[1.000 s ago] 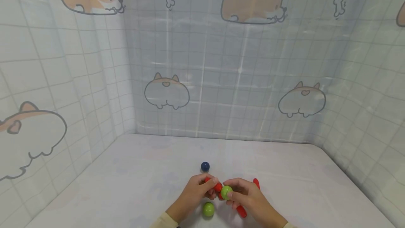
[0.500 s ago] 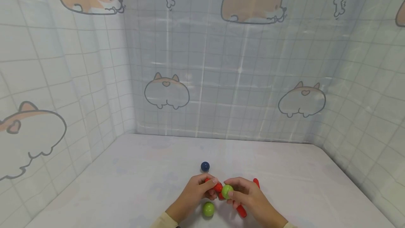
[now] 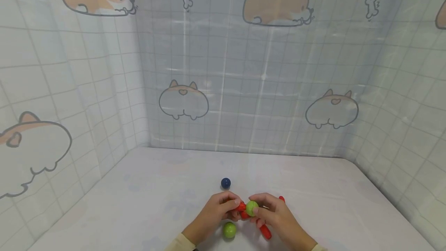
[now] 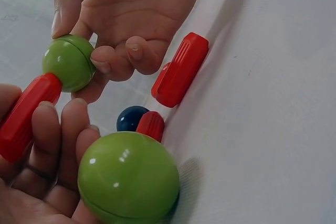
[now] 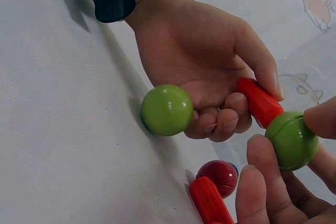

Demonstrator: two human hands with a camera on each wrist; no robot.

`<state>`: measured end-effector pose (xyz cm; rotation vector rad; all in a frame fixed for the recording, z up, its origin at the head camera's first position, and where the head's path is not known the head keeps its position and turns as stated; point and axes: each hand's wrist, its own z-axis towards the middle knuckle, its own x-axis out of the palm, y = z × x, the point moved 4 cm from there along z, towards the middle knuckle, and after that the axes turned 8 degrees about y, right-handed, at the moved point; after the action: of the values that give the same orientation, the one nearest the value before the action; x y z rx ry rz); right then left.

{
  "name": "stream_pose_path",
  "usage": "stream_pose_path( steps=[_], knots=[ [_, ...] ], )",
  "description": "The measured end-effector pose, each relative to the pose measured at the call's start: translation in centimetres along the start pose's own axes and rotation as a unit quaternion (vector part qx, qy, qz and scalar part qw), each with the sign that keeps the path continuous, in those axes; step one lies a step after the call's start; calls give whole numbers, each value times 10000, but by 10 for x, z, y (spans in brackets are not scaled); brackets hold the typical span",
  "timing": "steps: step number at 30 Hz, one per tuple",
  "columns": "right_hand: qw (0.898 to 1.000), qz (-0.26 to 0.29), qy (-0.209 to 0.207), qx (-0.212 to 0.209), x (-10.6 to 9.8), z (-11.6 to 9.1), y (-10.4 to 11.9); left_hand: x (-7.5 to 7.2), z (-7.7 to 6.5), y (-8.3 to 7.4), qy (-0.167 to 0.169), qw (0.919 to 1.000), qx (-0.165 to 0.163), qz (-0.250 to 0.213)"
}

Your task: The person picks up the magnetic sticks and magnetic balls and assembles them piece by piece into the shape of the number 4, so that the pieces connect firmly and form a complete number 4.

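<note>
My left hand (image 3: 219, 209) pinches a red ridged plastic rod (image 4: 32, 113) between thumb and fingers. The thumb and fingers of my right hand (image 3: 278, 215) hold a glossy green ball (image 3: 252, 208) with a seam around it. The rod's end meets the ball's surface in both wrist views. Below my hands, a second green ball (image 3: 229, 230) rests on the table near my left hand. Another red rod (image 3: 265, 232) lies beneath my right hand, partly covered by it in the head view. A dark red ball (image 5: 218, 177) sits beside a red rod (image 5: 209, 201).
A dark blue ball (image 3: 225, 183) stands on the white table (image 3: 167, 189), beyond my hands. The tip of a red rod (image 3: 282, 199) shows behind my right hand. Curtains with printed cartoon dogs (image 3: 184, 102) enclose the table at the back and both sides.
My right hand and the green ball in it have shifted slightly up and to the right, with the held rod's end following. The things on the table stay put.
</note>
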<state>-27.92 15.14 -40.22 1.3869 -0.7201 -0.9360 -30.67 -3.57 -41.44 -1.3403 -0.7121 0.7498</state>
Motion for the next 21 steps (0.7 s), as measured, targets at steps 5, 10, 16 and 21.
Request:
stream_pose_path(
  steps=[5,10,16,21],
  knots=[
    [9998,14,-218,-7,-1,1,0,1,-2,-1,192,9998,59,-22],
    [9991,76,-394,-103,-2,1,-1,2,-2,-1,335,9994,-106,56],
    [9980,87,-612,-116,-3,1,-2,2,-2,-1,495,9984,-240,104],
    [9975,37,-695,-108,-3,1,-2,0,-2,-2,531,9979,-297,224]
  ],
)
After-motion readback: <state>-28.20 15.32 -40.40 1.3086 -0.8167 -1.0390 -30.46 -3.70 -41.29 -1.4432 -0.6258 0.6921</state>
